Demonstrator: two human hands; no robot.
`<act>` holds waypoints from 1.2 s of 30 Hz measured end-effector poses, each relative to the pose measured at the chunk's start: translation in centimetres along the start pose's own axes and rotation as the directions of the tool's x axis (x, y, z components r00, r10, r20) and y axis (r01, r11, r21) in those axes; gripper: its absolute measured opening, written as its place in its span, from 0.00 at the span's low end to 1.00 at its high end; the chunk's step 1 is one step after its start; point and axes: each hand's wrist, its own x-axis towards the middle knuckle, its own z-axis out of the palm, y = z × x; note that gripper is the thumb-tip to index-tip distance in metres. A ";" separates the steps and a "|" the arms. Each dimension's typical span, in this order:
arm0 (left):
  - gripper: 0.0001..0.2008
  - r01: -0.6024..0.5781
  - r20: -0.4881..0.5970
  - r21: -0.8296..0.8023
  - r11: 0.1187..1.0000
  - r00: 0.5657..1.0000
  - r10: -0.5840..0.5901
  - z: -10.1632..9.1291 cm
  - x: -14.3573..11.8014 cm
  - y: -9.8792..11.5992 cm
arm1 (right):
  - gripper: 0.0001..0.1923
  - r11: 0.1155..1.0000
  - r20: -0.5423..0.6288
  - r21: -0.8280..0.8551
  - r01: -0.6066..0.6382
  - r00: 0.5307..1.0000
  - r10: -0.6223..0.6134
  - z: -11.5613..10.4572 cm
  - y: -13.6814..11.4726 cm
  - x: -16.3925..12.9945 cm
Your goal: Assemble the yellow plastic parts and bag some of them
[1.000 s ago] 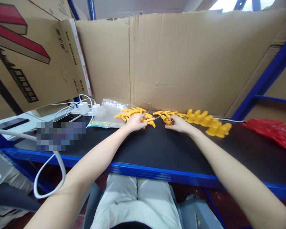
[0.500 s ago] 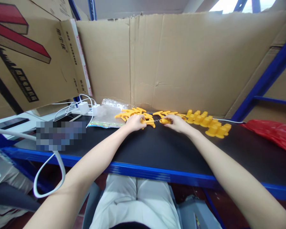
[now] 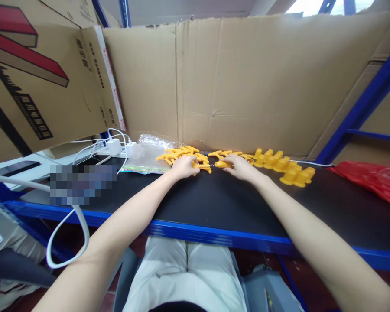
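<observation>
My left hand is closed around the yellow handle of a corkscrew, which lies sideways just above the black tabletop. A short bit of its thin metal spiral shows between my hands. Facing it, a yellow tube-shaped sleeve is pinched in my right hand, with its narrow end at the spiral. Fingers hide part of both pieces. Behind my left hand lies a pile of yellow branched handles. More yellow branched pieces lie behind my right hand.
Several yellow cup-shaped pieces stand to the right, with a red plastic bag beyond them. Left of the pile are a clear plastic bag, white chargers and cables. Cardboard walls the back; a blue rail edges the table.
My right hand has brought the sleeve slightly left, so less of the metal spiral shows between the two yellow pieces. My left hand stays in place.
</observation>
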 end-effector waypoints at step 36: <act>0.14 -0.083 -0.028 -0.006 0.997 0.996 0.083 -0.5 0.4 -1.3 | 0.15 0.661 0.264 0.697 -0.277 0.957 0.122 0.6 -0.8 -0.2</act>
